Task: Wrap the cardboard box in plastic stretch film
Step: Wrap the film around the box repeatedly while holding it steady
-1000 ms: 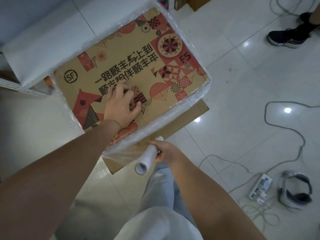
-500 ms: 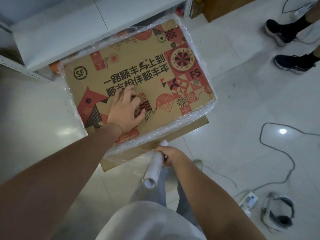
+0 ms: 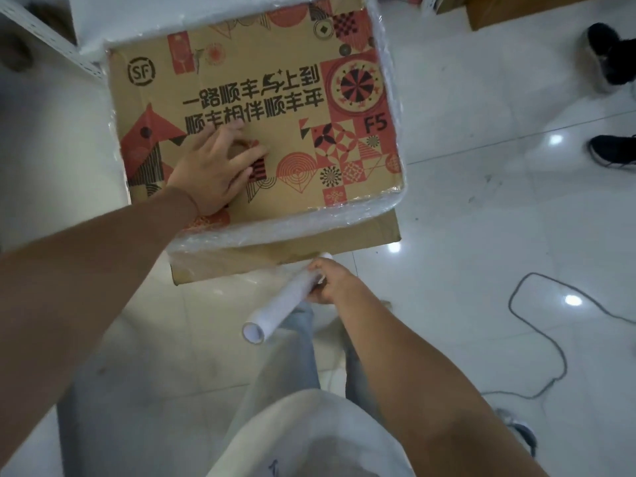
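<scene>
- The left hand [image 3: 216, 166] lies palm down on the printed top of the cardboard box [image 3: 309, 98], fingers spread and slightly bent, pressing on the board and gripping nothing; the print beneath the palm is hidden.
- The right hand [image 3: 327, 282] is curled round the far end of the stretch film roll [image 3: 278, 306], just nearer the person than the box's front edge. The fingertips are tucked behind the roll and cannot be seen.
- The roll slants from that hand down toward the person, its open tube end facing the camera.
- Between the two hands a band of clear stretch film [image 3: 275, 228] runs along the box's near edge; more film shows on the box's side edges. Where the sheet leaves the roll is hard to make out.
- Below the film band, beside the right hand, a plain brown cardboard face [image 3: 275, 256] shows; whether it is the box's own side or a separate piece cannot be told.
- Beyond the left hand the box's far edge is cut off by the frame and a white shelf [image 3: 51, 39].
- Right of the right hand, a dark cable [image 3: 537, 325] loops on the tiled floor [image 3: 481, 201]; farther off are another person's dark shoes [image 3: 607, 60], partly cut off by the frame.
</scene>
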`<state>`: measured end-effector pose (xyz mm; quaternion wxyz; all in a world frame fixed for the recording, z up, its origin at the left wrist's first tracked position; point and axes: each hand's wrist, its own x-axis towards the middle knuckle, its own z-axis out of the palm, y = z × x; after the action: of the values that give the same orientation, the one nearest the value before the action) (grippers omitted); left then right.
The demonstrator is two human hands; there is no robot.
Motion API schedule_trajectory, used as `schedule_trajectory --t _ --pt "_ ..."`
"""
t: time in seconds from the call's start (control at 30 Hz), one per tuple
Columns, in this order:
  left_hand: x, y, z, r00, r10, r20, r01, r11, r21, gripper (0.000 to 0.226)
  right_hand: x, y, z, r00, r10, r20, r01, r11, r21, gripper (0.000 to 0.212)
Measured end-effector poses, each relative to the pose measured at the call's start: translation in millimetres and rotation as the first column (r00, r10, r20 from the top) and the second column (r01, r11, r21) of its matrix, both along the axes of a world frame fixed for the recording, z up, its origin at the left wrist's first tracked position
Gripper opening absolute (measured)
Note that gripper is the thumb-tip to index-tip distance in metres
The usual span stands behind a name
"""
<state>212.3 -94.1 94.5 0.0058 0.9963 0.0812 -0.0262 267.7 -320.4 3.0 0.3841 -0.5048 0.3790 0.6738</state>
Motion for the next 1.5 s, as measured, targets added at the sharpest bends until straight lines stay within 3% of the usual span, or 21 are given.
schedule_trajectory --t 0.07,0.17,0.33,0.4,0.47,0.53,0.63,0.73,0.93,1.07,1.17,1.27,1.4,1.5 --pt "1 -4 5 0.999 0.039 -0.006 -0.039 0.999 0.009 0.043 9 -2 -3 0.996 -0.081 -0.048 0.080 0.997 -0.023 0.021" --pt "14 -18 11 0.988 0.129 0.083 -0.128 0.992 -0.015 0.032 9 14 1 0.998 0.002 -0.057 -0.001 1.000 0.021 0.017" --pt "39 -40 -2 0.853 0.501 0.147 -0.482 0.864 -0.149 0.020 14 14 2 0.994 0.064 -0.086 -0.064 0.998 0.008 0.007" --pt "41 -45 -7 0.823 0.547 0.150 -0.526 0.835 -0.159 0.020 22 7 -3 0.998 0.013 -0.067 -0.017 0.998 -0.054 0.031" --pt "42 -46 -7 0.823 0.540 0.174 -0.518 0.841 -0.157 0.019 25 8 -7 0.998 -0.028 -0.051 0.024 0.996 -0.088 0.041" --pt "42 -45 -6 0.825 0.525 0.208 -0.505 0.851 -0.144 0.020 21 15 -3 0.998 0.049 -0.033 -0.051 0.997 -0.050 0.035" --pt "43 -44 -7 0.828 0.525 0.200 -0.503 0.851 -0.150 0.021 17 20 -1 0.991 0.130 -0.026 -0.131 0.991 -0.020 0.044" --pt "44 -43 -5 0.825 0.529 0.199 -0.506 0.848 -0.157 0.018 28 11 0 0.989 0.144 -0.030 -0.144 0.990 0.000 0.016" --pt "44 -43 -4 0.838 0.519 0.169 -0.498 0.854 -0.152 0.023 46 -6 -5 0.996 0.023 -0.083 -0.032 0.994 -0.106 0.016" --pt "43 -41 -5 0.838 0.524 0.152 -0.502 0.850 -0.160 0.019 39 2 5 0.976 0.189 -0.106 -0.194 0.980 -0.040 0.035" --pt "41 -40 -8 0.847 0.504 0.168 -0.480 0.862 -0.163 0.021 48 -3 1 0.956 0.285 -0.071 -0.288 0.957 -0.033 0.020" --pt "40 -42 -8 0.849 0.502 0.165 -0.476 0.862 -0.173 0.022 66 -13 -9 0.971 0.236 -0.047 -0.236 0.972 -0.012 0.011" --pt "42 -43 -6 0.846 0.520 0.121 -0.497 0.850 -0.176 0.025 85 -13 -8 0.999 0.017 -0.051 -0.014 0.999 0.052 0.025" --pt "42 -42 -5 0.830 0.549 0.096 -0.524 0.828 -0.201 0.028 83 -1 -2 0.972 0.225 -0.066 -0.222 0.974 0.053 0.022"
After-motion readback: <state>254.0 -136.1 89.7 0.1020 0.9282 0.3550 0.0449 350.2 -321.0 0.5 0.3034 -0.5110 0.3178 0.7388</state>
